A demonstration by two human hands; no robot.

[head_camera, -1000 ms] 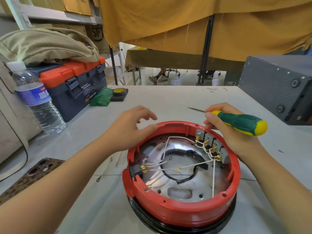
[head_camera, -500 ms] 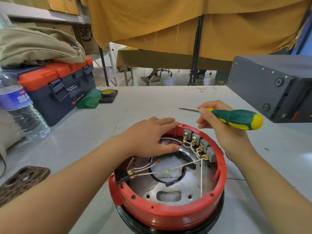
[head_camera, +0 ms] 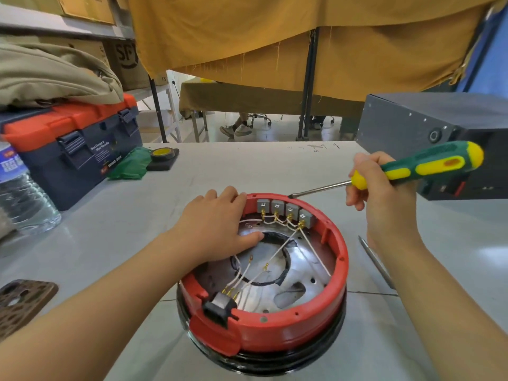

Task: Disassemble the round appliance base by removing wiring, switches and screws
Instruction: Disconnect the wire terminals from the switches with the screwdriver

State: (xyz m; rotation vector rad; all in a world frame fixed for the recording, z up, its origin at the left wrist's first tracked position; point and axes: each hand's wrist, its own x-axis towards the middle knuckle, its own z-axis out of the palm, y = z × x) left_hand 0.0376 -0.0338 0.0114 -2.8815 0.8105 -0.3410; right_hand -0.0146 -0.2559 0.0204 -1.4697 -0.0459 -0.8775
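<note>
The round appliance base (head_camera: 275,323), a red plastic ring on a black lower rim, stands open side up on the grey table (head_camera: 220,171), directly in front of me and between my forearms. My left hand (head_camera: 214,229) lies flat over the far-left rim of the base: the fingers are extended and close together, their tips resting on the red edge, and the thumb reaches down inside onto the metal plate (head_camera: 299,259). This hand clasps nothing; it only presses on the base. My right hand (head_camera: 382,193) is raised above the table just beyond the right side of the base, with the fingers curled firmly round the green and yellow handle of the screwdriver (head_camera: 428,163). The handle points up and to the right. The steel shaft slopes down to the left, and its tip sits at the far outer rim of the base, just behind the row of four grey switches (head_camera: 286,211); whether the tip is seated in a screw cannot be told. White wiring (head_camera: 277,251) runs from the brass terminals under the switches across the plate to the black connector block (head_camera: 220,306) at the near-left rim. A second thin metal tool (head_camera: 376,259) lies on the table to the right of the base, beneath my right forearm.
</note>
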